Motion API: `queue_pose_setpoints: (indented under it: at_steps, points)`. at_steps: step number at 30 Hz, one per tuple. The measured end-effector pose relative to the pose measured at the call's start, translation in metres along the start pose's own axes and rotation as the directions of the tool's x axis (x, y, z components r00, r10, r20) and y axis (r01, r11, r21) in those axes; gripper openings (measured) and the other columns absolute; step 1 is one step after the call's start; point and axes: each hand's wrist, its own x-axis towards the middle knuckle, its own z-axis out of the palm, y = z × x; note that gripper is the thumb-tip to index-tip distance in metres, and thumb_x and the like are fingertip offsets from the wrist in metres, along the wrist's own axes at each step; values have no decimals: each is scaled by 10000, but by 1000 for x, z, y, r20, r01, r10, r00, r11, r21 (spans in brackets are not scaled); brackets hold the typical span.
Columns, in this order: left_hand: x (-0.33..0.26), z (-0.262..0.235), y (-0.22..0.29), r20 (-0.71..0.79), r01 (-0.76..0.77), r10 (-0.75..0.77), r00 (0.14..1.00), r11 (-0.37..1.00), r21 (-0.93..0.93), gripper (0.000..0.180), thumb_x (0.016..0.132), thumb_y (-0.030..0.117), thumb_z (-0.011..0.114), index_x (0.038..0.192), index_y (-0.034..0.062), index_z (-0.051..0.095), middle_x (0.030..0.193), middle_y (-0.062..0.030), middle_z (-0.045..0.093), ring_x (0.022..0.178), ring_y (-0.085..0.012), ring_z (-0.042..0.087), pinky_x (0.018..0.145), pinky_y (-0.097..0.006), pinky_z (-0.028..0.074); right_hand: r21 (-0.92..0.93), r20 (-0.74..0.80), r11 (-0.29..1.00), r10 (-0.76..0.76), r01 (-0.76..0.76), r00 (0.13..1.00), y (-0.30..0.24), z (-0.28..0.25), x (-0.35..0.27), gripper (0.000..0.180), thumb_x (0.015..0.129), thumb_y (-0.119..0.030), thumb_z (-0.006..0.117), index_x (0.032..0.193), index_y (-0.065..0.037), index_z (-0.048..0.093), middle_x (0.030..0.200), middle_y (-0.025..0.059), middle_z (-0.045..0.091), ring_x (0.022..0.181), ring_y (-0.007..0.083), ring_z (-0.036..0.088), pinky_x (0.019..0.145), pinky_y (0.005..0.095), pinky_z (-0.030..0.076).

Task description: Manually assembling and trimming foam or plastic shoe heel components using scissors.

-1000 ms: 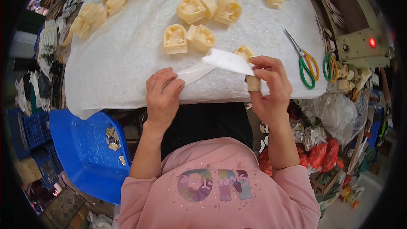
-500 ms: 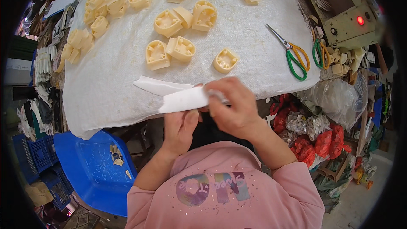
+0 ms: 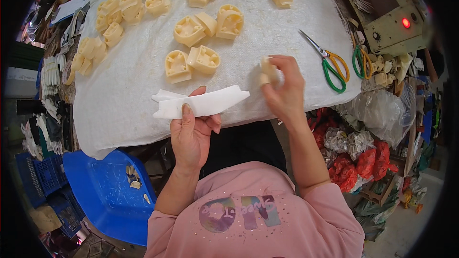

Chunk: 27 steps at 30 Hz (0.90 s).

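Observation:
My left hand pinches a white strip with notched ends, the thumb on top and fingers beneath. A second white piece shows behind it at the left; how the two lie together is partly hidden. To the right, my right hand has its fingers closed round a cream plastic shoe heel, just above the cloth and a little blurred. Nearest to the strip, two more cream heels rest against each other, their hollow, pegged faces showing.
Several heels sit in groups across the white cloth. Scissors with green and orange handles lie at the right, a second pair beyond them. A blue tub stands lower left; a control box has a red light.
My right hand has left the white strip, moved right and taken the lone heel from the cloth. My left hand keeps the strip, now raised and tilted.

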Motion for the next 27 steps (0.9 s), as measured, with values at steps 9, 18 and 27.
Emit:
queue_pose_setpoints:
  at_steps: [9, 18, 27]
  points:
    - [-1, 9, -6, 31, 19, -19, 999, 1000, 19, 460, 997, 320, 357, 1255, -52, 437, 904, -117, 584, 709, -164, 548, 592, -285, 437, -414, -15, 905, -110, 94, 994, 2, -30, -36, 435, 765, 54, 586, 1189, -21, 531, 1064, 165, 542, 1008, 312, 501, 863, 371, 431]
    - [-7, 13, -12, 18, -67, 66, 998, 994, 81, 426, 999, 277, 370, 1241, -63, 453, 1184, -161, 545, 1003, -169, 532, 837, -307, 432, 437, -85, 895, -54, 86, 995, -39, -51, -37, 367, 807, -12, 648, 1151, -59, 528, 1059, 156, 614, 921, 231, 615, 778, 311, 498]
    - [-16, 26, -3, 112, -63, 63, 992, 998, 0, 415, 1003, 224, 347, 1244, -102, 434, 1221, -215, 528, 1132, -246, 528, 981, -352, 422, 543, -76, 750, -404, 378, 912, -54, 1, -38, 519, 671, 154, 586, 1128, -78, 506, 1094, 207, 563, 965, 334, 563, 770, 379, 497]
